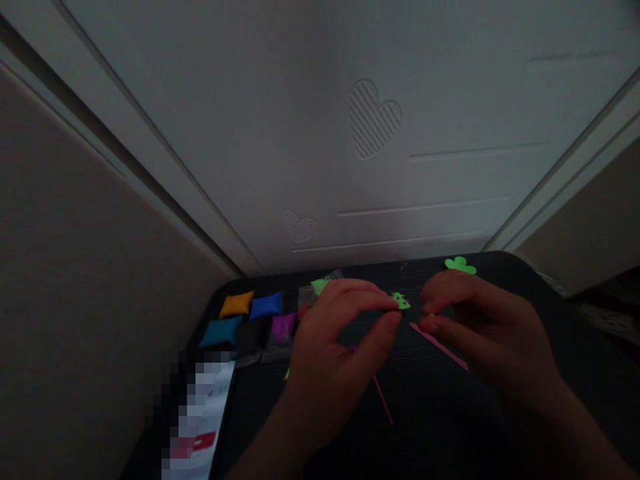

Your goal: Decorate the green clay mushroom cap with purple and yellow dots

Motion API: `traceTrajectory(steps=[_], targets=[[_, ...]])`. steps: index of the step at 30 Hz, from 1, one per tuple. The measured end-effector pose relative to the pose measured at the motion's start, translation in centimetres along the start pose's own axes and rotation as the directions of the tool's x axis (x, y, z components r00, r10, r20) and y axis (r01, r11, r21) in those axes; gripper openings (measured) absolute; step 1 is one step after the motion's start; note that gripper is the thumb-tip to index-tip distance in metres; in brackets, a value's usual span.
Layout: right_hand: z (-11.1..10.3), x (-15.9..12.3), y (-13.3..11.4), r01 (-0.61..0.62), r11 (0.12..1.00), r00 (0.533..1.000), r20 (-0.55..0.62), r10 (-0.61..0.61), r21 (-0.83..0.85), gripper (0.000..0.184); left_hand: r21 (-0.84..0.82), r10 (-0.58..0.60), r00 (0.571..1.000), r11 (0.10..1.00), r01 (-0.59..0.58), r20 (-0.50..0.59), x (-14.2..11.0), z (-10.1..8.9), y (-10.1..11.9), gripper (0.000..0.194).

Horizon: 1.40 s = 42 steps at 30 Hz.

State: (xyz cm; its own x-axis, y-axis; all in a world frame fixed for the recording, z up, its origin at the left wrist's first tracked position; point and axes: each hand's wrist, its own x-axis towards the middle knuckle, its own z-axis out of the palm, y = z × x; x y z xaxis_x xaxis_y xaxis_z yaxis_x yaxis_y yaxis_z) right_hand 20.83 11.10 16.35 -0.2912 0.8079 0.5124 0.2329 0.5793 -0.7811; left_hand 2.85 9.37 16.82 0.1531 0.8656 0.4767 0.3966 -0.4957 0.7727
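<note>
My left hand [340, 340] pinches a small bright green piece [401, 301] between thumb and forefinger above a dark tabletop [500, 413]. Close to its right, my right hand [480, 320] has its fingers curled together. A thin pink stick [440, 345] runs out from under those fingers; whether they grip it I cannot tell. A second pink stick [383, 399] lies on the table below my left hand. The scene is dim.
Small packets lie at the table's back left: orange [237, 304], blue [267, 305], teal [221, 331] and purple [283, 327]. A green leaf-shaped cutout [461, 265] rests at the back right. A printed sheet [200, 420] lies front left. A white panel with embossed hearts [375, 120] stands behind.
</note>
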Motion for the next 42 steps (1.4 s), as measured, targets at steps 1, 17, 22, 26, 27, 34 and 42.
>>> traceTrajectory(steps=[1,17,22,26,27,34,42], targets=[[0.0,0.0,0.0,0.033,0.999,0.999,-0.002,-0.034,-0.033,0.01,-0.066,-0.047,0.998,0.997,0.049,0.032,0.1,0.0,-0.1,0.01],[0.2,0.4,0.5,0.245,0.922,0.969,0.033,-0.247,-0.299,0.024,-0.68,-0.386,0.874,0.557,0.476,0.295,0.8,1.4,-0.5,0.016],[0.1,0.4,0.7,0.244,0.915,0.969,0.037,-0.245,-0.321,0.023,-0.713,-0.38,0.864,0.499,0.493,0.331,0.6,1.6,-0.5,0.018],[0.0,0.4,0.7,0.222,0.92,0.974,0.024,-0.226,-0.322,0.014,-0.708,-0.379,0.865,0.507,0.492,0.329,0.5,1.7,-0.7,0.019],[0.0,0.4,0.6,0.223,0.92,0.973,0.017,-0.23,-0.323,0.013,-0.703,-0.383,0.862,0.507,0.498,0.333,0.5,1.7,-0.7,0.019],[-0.2,0.2,0.2,0.254,0.914,0.965,0.026,-0.259,-0.317,0.015,-0.714,-0.389,0.859,0.491,0.5,0.334,0.5,1.6,-0.6,0.018],[-0.1,0.4,0.8,0.256,0.913,0.966,0.049,-0.254,-0.316,0.024,-0.717,-0.396,0.843,0.458,0.525,0.364,0.7,1.8,-0.7,0.016]])
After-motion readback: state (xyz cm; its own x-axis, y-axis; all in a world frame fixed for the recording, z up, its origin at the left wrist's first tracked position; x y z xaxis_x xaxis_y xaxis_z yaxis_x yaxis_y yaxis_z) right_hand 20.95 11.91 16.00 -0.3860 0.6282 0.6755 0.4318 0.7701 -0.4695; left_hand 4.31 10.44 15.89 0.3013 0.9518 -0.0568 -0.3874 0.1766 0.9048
